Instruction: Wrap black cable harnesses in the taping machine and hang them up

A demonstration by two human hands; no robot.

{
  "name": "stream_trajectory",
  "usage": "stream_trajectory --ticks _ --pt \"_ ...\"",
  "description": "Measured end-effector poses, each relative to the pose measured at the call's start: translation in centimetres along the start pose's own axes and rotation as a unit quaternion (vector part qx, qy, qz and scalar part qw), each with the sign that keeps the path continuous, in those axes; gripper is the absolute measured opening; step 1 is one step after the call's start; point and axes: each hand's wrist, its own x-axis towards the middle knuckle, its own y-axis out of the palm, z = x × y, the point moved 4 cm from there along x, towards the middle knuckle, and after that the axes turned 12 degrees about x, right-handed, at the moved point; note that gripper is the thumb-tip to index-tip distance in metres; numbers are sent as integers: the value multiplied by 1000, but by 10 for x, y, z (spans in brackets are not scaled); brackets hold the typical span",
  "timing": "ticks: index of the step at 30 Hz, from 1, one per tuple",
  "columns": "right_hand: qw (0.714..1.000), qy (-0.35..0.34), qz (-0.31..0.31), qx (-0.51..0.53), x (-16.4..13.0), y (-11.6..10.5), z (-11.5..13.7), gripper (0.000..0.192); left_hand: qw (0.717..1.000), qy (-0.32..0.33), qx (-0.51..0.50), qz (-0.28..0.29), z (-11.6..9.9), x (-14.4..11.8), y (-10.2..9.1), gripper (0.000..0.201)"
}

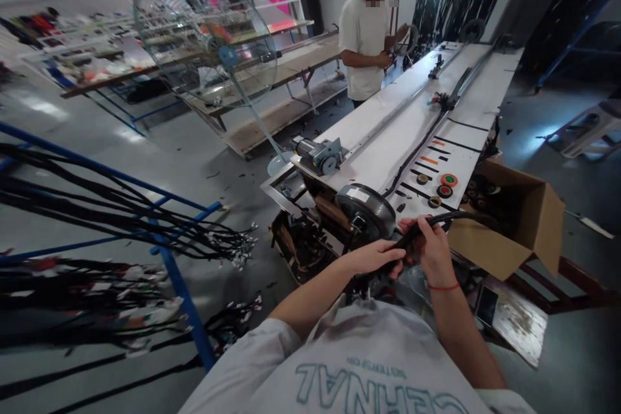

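I see my left hand [373, 257] and right hand [433, 247] both closed around a black cable [453, 218], just in front of the round motor [365, 205] at the tabletop's [388, 142] near end. Beyond the motor, another person [365, 45] stands beside that tabletop.

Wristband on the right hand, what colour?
Red, a thin band on the right hand; head view.
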Motion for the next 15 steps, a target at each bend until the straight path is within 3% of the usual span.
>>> stream_trajectory --ticks 3,5,7,11,15 --pt "999 12 36 -32 1 6 -2 49 978 49 160 -123 -12 0 -8 37" --pt "995 47 68 -62 1 10 -5 45 961 70 187 -192 -20 1 -12 35" --pt "992 71 91 -46 2 13 -4 43 955 88 171 -226 -28 2 -13 36" --pt "992 56 83 78 10 9 7 37 972 116 100 -176 -33 1 -10 44" --pt "989 62 84 106 11 5 8 32 991 87 -97 -29 -22 5 -6 52"
